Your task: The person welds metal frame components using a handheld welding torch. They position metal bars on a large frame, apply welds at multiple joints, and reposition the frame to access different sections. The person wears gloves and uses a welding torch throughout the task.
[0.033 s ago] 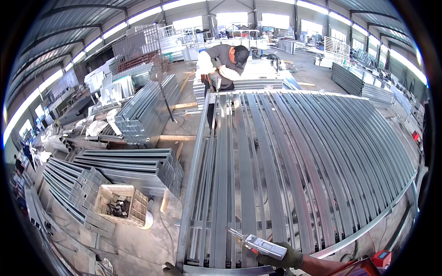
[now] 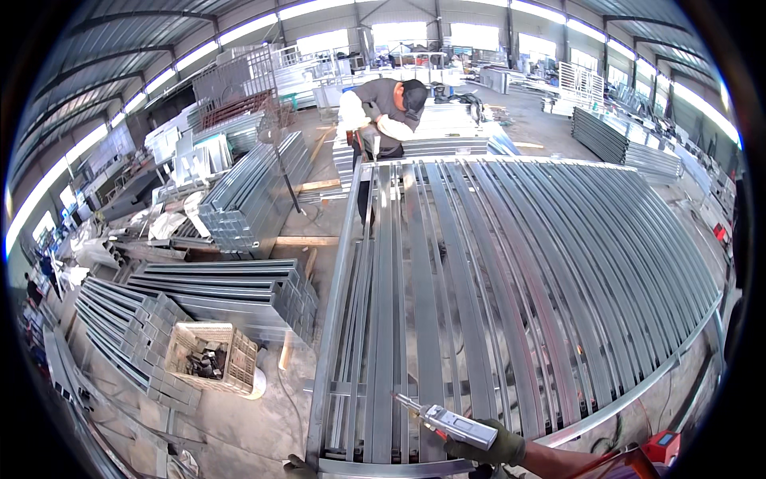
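As right hand grips tool, forearm slants; left hand flanks frame

Slatted frame: smooth metal, dull sheen. Handheld tool: smooth casing. Glove: matt cloth. Crate: matt plastic.

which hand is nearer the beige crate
Left. The left hand is by the slatted metal frame, right of the beige crate; the right hand is farther right, holding a grey tool.

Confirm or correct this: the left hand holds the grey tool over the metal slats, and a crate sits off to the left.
Wrong hand. The head view shows the right hand holding the grey tool over the metal slats; a crate does sit off to the left.
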`<move>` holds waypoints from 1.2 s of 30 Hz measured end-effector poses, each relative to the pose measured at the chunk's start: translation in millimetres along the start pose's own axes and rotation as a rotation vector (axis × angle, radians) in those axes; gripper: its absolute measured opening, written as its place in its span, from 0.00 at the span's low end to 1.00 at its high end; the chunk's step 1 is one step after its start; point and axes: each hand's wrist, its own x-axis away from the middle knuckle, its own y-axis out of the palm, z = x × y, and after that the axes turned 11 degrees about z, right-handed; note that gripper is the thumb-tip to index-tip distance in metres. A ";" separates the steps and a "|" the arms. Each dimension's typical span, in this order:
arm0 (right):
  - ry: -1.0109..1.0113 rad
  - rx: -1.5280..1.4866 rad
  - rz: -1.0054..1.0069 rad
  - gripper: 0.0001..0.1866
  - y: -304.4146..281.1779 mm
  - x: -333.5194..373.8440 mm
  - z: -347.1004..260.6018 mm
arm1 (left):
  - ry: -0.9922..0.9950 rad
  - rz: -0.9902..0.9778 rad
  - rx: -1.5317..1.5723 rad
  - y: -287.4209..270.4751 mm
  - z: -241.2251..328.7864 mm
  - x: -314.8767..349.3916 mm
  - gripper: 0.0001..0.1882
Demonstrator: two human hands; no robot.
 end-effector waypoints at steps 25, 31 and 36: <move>-0.520 -0.325 0.144 0.29 57.2 141.9 -72.4 | 0.433 -1.564 0.368 -303.1 147.1 307.6 0.28; -0.181 -0.070 0.645 0.26 8.8 185.6 -35.0 | 0.575 -1.747 0.297 -301.5 148.0 310.1 0.28; 0.053 -0.010 1.045 0.23 -8.2 218.2 -10.6 | 0.667 -1.889 0.243 -285.3 154.0 304.7 0.27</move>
